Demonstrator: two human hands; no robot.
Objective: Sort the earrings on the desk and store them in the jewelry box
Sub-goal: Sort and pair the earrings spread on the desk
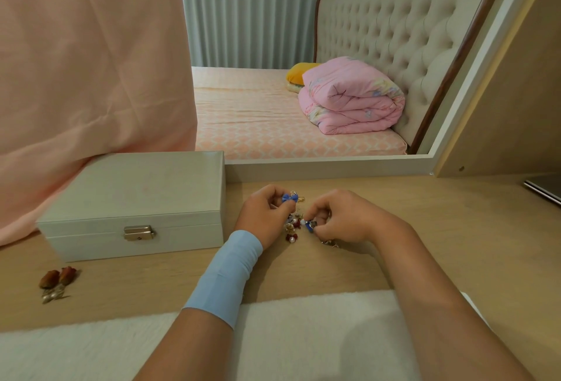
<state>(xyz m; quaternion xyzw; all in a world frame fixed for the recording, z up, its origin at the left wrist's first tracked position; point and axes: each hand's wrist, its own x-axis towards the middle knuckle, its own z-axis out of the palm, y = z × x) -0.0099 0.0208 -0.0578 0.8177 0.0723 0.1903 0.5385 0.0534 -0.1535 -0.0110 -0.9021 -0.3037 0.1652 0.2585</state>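
Bedroom mirror [334, 165] behind, pale wooden surface [425, 228] below. Pinching a blue bow earring [290, 197] in the left hand [264, 213], gripping a second blue earring [309, 225] at the tangled pile [292, 230] with the right hand [340, 219]. Closed jewelry box [136, 198] just left. Risk: snagging hooks, dragging neighbours along, dropping one.

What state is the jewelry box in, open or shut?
Shut: the jewelry box lid sits flat on its base, and the front clasp spans the seam.
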